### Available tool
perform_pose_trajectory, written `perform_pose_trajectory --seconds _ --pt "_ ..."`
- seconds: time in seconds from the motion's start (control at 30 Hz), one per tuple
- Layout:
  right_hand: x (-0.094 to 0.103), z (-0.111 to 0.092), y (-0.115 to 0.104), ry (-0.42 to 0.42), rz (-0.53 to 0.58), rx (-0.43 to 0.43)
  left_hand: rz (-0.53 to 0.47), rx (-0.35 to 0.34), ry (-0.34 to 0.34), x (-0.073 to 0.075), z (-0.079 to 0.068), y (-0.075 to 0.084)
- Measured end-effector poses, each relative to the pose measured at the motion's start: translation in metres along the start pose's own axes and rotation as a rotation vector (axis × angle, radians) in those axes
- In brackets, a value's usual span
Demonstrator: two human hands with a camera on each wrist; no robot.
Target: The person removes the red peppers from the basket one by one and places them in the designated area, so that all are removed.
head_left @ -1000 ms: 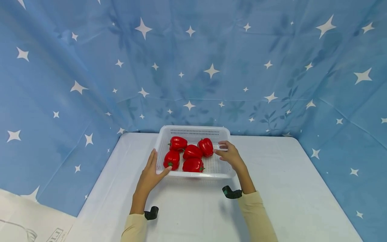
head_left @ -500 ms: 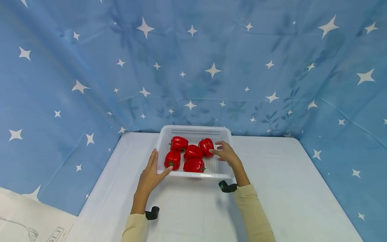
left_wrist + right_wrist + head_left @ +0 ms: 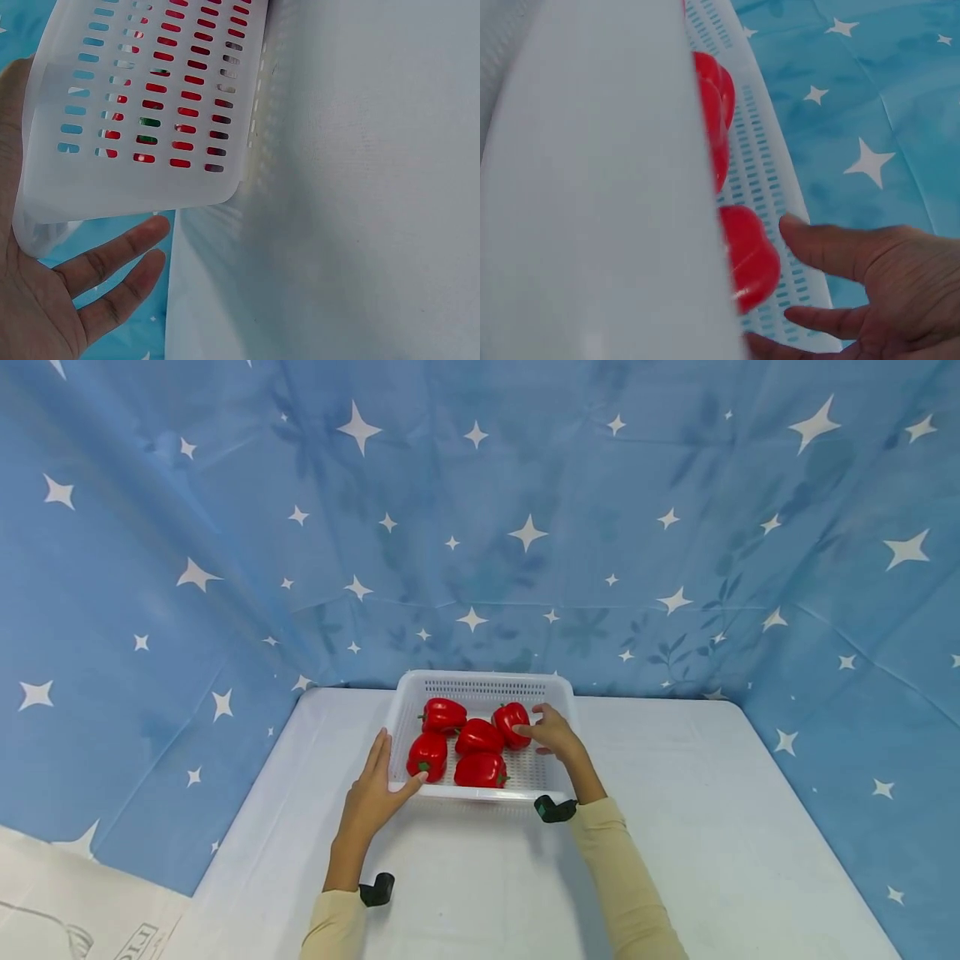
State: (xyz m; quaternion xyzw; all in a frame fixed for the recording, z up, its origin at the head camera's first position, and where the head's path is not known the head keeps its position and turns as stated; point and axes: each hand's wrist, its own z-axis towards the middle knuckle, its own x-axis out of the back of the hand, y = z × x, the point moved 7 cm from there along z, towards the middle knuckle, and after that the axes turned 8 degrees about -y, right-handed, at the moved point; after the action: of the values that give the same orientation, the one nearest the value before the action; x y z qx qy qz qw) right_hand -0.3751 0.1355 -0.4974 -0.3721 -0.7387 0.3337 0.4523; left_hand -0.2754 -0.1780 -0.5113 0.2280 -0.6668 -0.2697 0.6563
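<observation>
In the lower middle, the left hand (image 3: 371,797), fingers spread, rests against the white basket (image 3: 517,794), presumably steadying it. At centre, five red peppers (image 3: 480,737) lie inside. The right hand (image 3: 557,734), fingers apart and gripping nothing, curves beside the rightmost pepper (image 3: 510,723), seemingly to straddle it. White tabletop (image 3: 690,810); blue starred curtain (image 3: 480,485) behind.

Your two hands (image 3: 371,795), your two sleeves (image 3: 628,881), two wrist cameras (image 3: 555,809), five red peppers (image 3: 479,737), one basket (image 3: 536,796), one table (image 3: 480,881)
</observation>
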Motion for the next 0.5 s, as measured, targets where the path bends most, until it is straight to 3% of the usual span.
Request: perform_pose_trajectory --seconds 0.5 --pt "-0.006 0.018 0.003 -0.047 0.022 -0.065 -0.009 -0.001 0.008 -0.001 0.0 -0.002"
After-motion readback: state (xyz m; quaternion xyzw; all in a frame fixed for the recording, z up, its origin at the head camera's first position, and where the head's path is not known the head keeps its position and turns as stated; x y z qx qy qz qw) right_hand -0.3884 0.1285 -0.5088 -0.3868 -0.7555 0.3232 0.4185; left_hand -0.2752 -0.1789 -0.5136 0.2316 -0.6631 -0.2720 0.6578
